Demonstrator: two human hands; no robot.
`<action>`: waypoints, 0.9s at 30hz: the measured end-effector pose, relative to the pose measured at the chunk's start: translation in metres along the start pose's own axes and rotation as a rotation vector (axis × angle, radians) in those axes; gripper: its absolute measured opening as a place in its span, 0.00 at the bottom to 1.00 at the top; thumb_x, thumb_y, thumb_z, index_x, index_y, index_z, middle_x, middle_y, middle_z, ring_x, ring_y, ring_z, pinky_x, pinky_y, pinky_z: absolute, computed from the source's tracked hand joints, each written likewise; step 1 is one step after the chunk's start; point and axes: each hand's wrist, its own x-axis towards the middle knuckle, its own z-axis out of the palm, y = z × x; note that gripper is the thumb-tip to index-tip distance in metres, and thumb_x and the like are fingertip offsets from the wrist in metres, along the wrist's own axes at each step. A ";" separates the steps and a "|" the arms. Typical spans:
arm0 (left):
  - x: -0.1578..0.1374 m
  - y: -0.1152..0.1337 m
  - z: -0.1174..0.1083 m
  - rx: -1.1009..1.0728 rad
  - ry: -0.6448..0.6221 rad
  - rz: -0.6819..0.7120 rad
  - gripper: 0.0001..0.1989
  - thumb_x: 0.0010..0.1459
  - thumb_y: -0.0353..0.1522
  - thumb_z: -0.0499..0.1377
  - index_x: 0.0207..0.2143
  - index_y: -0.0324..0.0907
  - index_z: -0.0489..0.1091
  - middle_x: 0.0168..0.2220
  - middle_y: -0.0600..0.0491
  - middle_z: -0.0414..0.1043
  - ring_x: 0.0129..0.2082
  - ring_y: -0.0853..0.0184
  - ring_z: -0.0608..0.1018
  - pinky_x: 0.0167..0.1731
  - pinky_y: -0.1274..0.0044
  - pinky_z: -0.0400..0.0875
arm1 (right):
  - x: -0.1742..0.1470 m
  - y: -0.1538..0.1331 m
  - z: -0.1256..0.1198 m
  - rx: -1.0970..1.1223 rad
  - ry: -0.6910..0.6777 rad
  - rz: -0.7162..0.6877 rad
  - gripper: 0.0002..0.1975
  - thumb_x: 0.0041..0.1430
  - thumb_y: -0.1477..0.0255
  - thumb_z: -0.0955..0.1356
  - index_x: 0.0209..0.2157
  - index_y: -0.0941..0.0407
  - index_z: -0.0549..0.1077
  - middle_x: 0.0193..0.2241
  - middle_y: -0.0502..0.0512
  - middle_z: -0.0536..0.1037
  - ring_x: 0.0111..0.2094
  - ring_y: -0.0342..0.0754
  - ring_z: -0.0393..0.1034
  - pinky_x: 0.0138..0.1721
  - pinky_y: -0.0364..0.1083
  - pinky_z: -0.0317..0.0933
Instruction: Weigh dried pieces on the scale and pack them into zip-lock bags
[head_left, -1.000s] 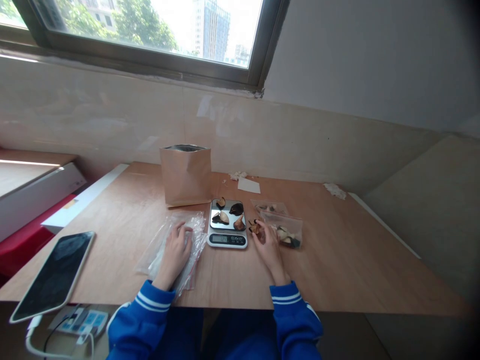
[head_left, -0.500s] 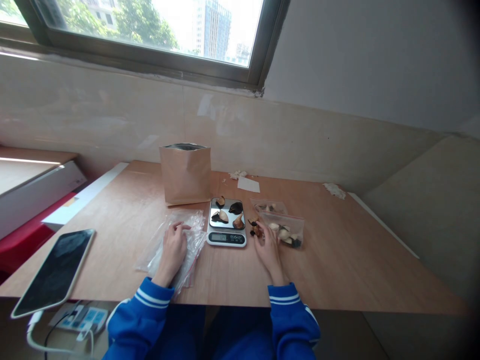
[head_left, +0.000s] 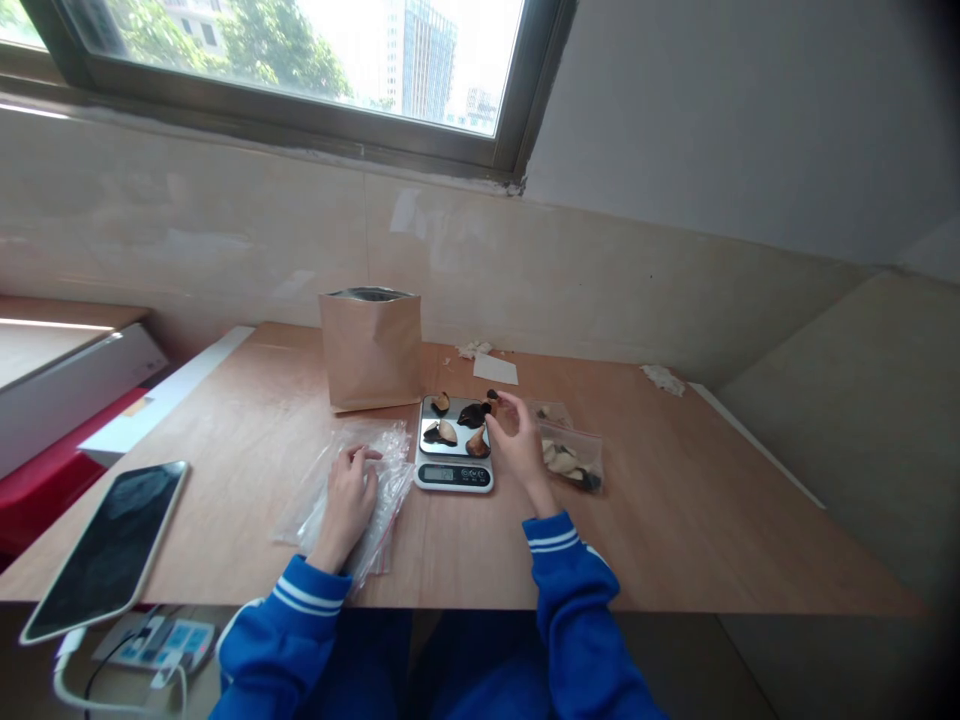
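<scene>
My left hand (head_left: 352, 500) lies on a pile of clear zip bags (head_left: 307, 505), its fingers loosely bent and apart. Between the thumb and fingers of my right hand (head_left: 519, 445) is a dark brown dried piece (head_left: 491, 398), held over the upper right corner of a small white kitchen scale (head_left: 421, 476). Several dried pieces rest on its steel plate: a black one (head_left: 472, 415), a brown one (head_left: 477, 442), a black and cream one (head_left: 441, 433) and a tan one (head_left: 440, 403). The digits on the display are too small to read.
A brown paper pouch (head_left: 373, 350) stands with its top open behind the scale. Filled clear bags (head_left: 574, 460) lie to the right, partly behind my right hand. A tablet (head_left: 105, 550) with a cable overhangs the table's left front edge. White paper (head_left: 495, 369) lies near the wall.
My right hand has lifted a dark brown dried piece from the table beside the scale and moved up and left to the plate's corner. My left hand has stayed on the bags.
</scene>
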 end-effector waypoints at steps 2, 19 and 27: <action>0.000 0.000 0.000 -0.008 0.004 -0.002 0.12 0.59 0.27 0.48 0.41 0.40 0.68 0.43 0.43 0.66 0.45 0.55 0.71 0.47 0.60 0.68 | 0.020 -0.012 0.009 -0.066 -0.140 -0.024 0.18 0.58 0.67 0.67 0.50 0.54 0.69 0.46 0.57 0.75 0.47 0.53 0.67 0.51 0.53 0.60; -0.001 0.000 0.000 0.015 -0.050 -0.022 0.12 0.59 0.27 0.48 0.41 0.39 0.69 0.43 0.43 0.67 0.45 0.56 0.71 0.46 0.62 0.67 | -0.045 0.065 0.002 -0.113 0.095 -0.050 0.14 0.63 0.73 0.57 0.44 0.55 0.72 0.43 0.61 0.72 0.48 0.54 0.66 0.51 0.57 0.61; -0.001 0.001 -0.002 0.007 -0.063 -0.018 0.12 0.59 0.28 0.48 0.41 0.38 0.69 0.43 0.42 0.67 0.45 0.55 0.71 0.47 0.61 0.67 | -0.047 0.067 0.012 -0.156 0.044 -0.088 0.19 0.61 0.76 0.57 0.52 0.56 0.69 0.51 0.63 0.71 0.54 0.54 0.63 0.56 0.58 0.57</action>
